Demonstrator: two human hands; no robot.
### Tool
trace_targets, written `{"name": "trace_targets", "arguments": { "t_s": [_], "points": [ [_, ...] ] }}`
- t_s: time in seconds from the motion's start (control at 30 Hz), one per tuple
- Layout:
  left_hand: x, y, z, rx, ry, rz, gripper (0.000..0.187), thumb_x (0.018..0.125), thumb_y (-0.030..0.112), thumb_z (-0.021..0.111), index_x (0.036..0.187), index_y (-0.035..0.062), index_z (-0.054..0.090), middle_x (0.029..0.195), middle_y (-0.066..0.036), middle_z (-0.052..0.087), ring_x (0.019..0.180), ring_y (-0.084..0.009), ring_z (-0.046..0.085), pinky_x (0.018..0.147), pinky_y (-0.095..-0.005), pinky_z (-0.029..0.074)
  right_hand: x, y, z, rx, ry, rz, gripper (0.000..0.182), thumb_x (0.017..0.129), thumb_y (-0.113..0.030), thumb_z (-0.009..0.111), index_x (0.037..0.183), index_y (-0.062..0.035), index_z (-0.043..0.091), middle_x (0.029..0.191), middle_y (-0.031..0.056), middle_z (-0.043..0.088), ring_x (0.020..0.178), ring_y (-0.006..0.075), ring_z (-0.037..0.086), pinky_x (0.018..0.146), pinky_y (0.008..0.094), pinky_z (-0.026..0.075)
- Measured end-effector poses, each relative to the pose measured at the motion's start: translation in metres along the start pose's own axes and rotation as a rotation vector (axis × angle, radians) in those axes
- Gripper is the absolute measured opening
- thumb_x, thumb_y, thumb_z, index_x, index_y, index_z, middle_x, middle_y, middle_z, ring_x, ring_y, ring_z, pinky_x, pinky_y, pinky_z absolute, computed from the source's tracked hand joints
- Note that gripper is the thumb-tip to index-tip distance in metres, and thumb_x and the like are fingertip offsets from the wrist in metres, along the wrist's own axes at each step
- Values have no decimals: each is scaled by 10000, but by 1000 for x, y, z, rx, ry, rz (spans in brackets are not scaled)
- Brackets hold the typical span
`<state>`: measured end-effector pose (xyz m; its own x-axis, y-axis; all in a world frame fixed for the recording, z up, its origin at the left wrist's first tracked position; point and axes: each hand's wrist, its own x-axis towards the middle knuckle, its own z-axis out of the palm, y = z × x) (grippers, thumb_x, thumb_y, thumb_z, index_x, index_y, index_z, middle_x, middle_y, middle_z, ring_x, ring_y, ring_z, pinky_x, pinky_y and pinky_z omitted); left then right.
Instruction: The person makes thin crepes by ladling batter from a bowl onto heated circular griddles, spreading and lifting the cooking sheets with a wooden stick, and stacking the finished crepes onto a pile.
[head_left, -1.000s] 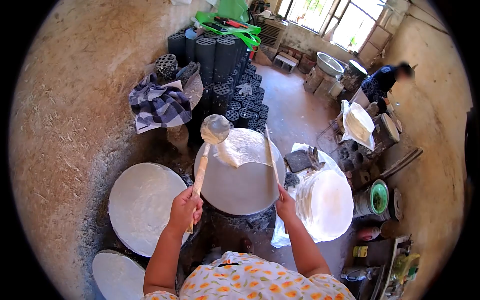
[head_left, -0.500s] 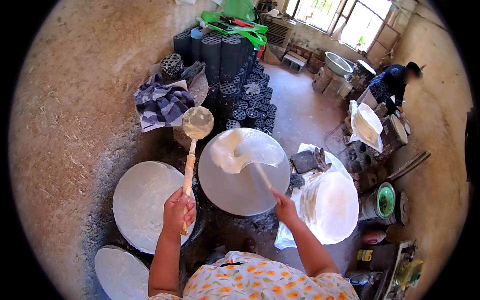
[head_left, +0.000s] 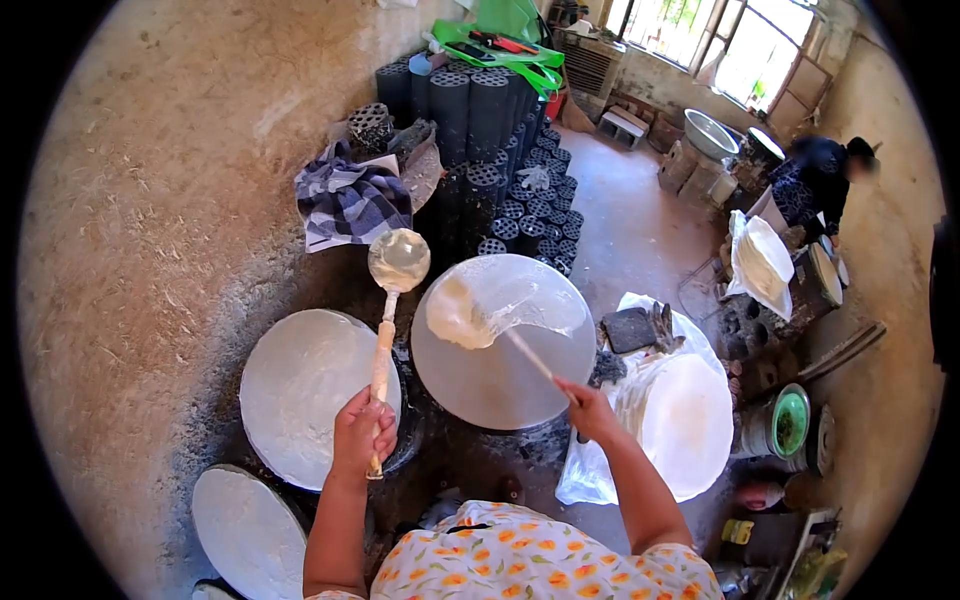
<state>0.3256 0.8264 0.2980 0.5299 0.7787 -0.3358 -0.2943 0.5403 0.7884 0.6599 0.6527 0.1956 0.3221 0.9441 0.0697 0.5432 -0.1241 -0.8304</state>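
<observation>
My left hand (head_left: 364, 432) is closed around the wooden handle of a ladle (head_left: 399, 261), its bowl coated with pale batter and held between two round plates. My right hand (head_left: 592, 411) grips a thin wooden-handled spreader (head_left: 532, 356), whose far end is in batter on the round grey griddle (head_left: 490, 390). Thick wet batter (head_left: 458, 318) lies on the griddle's upper left, thinning into a streaky film toward the right. Left of the griddle, another round plate (head_left: 305, 395) is covered with a white layer. Beside my right forearm lies a stack of thin round pancakes (head_left: 688, 430) on plastic sheeting.
Black coal briquettes (head_left: 470, 110) are piled behind the griddle, with a checked cloth (head_left: 355, 200) beside them. A white-coated disc (head_left: 245, 530) lies at lower left. A dark pad (head_left: 628, 330) rests near the pancakes. Another person (head_left: 815, 185) bends over at far right.
The view has swung, shifting the scene to the right. On the griddle the spreader's end has moved slightly left, and the batter has changed shape. The ladle remains in my left hand.
</observation>
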Motion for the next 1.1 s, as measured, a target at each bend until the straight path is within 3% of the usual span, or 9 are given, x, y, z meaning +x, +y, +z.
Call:
{"name": "trace_targets", "arguments": {
  "t_s": [0.07, 0.2, 0.3, 0.4, 0.5, 0.73, 0.93, 1.03, 1.1],
  "points": [
    [-3, -3, 7, 7, 12, 3, 271, 930, 100, 424, 1179, -1, 460, 676, -30, 453, 395, -68, 380, 323, -208, 341, 36, -15, -3, 84, 86, 308, 598, 770, 86, 451, 1272, -217, 568, 726, -11, 557, 609, 97, 485, 541, 272, 408],
    [-16, 1, -3, -282, -142, -30, 359, 939, 149, 448, 1258, -15, 422, 666, -21, 434, 383, -55, 364, 318, -196, 334, 53, -27, -9, 32, -192, 365, 591, 776, 93, 438, 1268, -205, 571, 827, 29, 654, 663, 122, 558, 574, 294, 440],
    [-33, 7, -1, -516, -231, 51, 416, 942, 176, 462, 1298, -26, 390, 662, -16, 423, 373, -45, 351, 311, -189, 326, 18, -19, -24, 125, -408, 380, 547, 800, 79, 445, 1290, -144, 545, 734, -42, 484, 601, 56, 379, 553, 202, 376],
    [-40, 10, 5, -398, -134, 168, 418, 941, 176, 469, 1293, -36, 398, 656, -14, 418, 364, -47, 337, 295, -191, 309, 1, 5, -28, 173, -325, 250, 521, 800, 94, 442, 1263, -113, 564, 804, -17, 593, 689, 75, 507, 654, 210, 434],
    [-37, 9, 17, -162, -44, 124, 346, 928, 138, 464, 1239, -12, 447, 662, -29, 433, 370, -62, 338, 307, -201, 323, 29, -13, -26, 74, -49, 327, 498, 794, 126, 444, 1237, -65, 568, 1156, 111, 638, 1084, 151, 568, 910, 251, 421],
    [-66, -3, 14, 43, 160, 107, 251, 935, 115, 420, 1158, 16, 477, 666, -29, 435, 382, -67, 361, 305, -205, 324, 15, -1, -55, 54, -516, 356, 457, 806, 109, 468, 1203, -71, 604, 1153, 15, 624, 1035, 77, 527, 896, 220, 402],
    [-73, -25, 23, 33, 156, 123, 264, 937, 118, 417, 1171, 3, 465, 676, -38, 440, 388, -72, 372, 311, -209, 331, 40, 28, -30, 34, -30, -10, 519, 754, 76, 470, 1190, -156, 630, 815, 23, 625, 704, 113, 528, 675, 245, 452],
    [-79, -28, 36, -7, 176, 109, 229, 941, 106, 407, 1132, -10, 453, 677, -43, 446, 388, -74, 378, 316, -211, 341, 52, 1, -31, -32, -482, 265, 565, 749, 87, 455, 1205, -201, 621, 947, 45, 679, 818, 102, 585, 767, 227, 452],
    [-89, -30, 28, 37, 194, 113, 239, 938, 112, 413, 1148, 7, 461, 668, -39, 440, 376, -73, 365, 307, -212, 331, 33, 6, -58, -18, -503, 195, 557, 751, 88, 459, 1200, -197, 624, 941, 33, 677, 811, 101, 582, 762, 226, 453]
  ]
}}
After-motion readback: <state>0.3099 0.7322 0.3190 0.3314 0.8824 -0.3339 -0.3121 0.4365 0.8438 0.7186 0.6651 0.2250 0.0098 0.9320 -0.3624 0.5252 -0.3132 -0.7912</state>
